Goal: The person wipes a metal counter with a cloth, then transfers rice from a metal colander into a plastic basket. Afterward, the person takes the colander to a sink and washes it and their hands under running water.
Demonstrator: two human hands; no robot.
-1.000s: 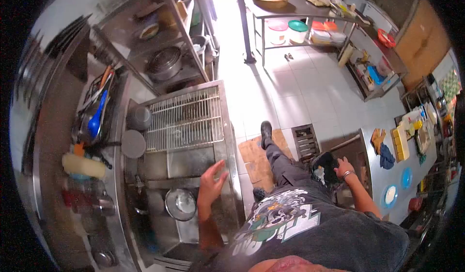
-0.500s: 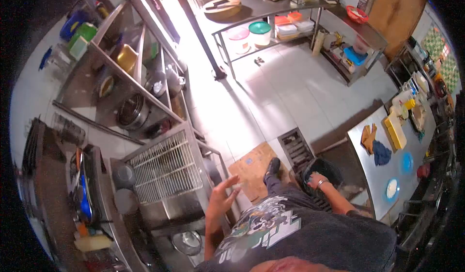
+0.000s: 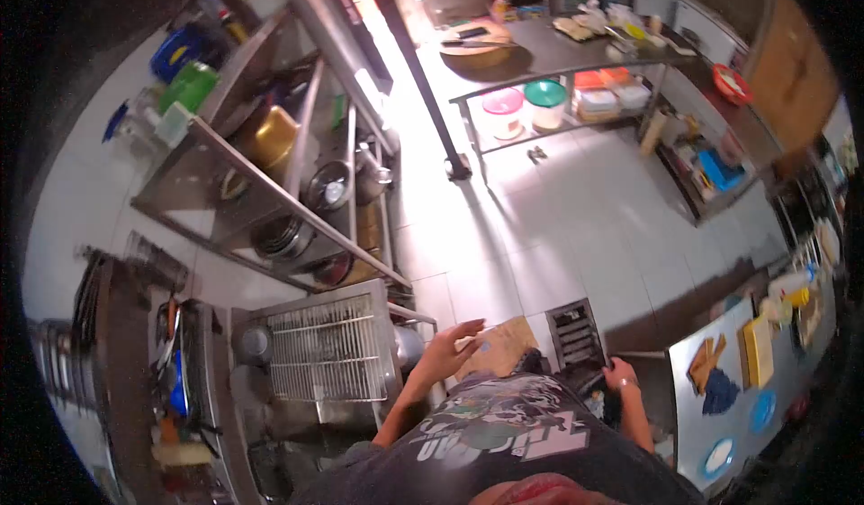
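Note:
My left hand (image 3: pixel 453 347) hangs in the air to the left of my shirt, fingers apart, with nothing in it. It is above the floor beside a brown board (image 3: pixel 504 343). My right hand (image 3: pixel 621 375) has its fingers curled over the edge of a black bin (image 3: pixel 583 381), low down between my body and the steel table. My body hides part of the bin, and what is inside shows only as small light patches.
A steel table (image 3: pixel 677 412) with cloths and blue plates stands to the right. On the left is a sink counter with a wire rack (image 3: pixel 326 354), below steel shelves (image 3: pixel 270 190) of pots. A floor grate (image 3: pixel 576 336) lies ahead, and a long worktable (image 3: pixel 531 59) farther off.
The view has shifted, so the room sits lower and farther right. My right hand remains at the bin, which has come closer to my body. My left hand stays raised and open.

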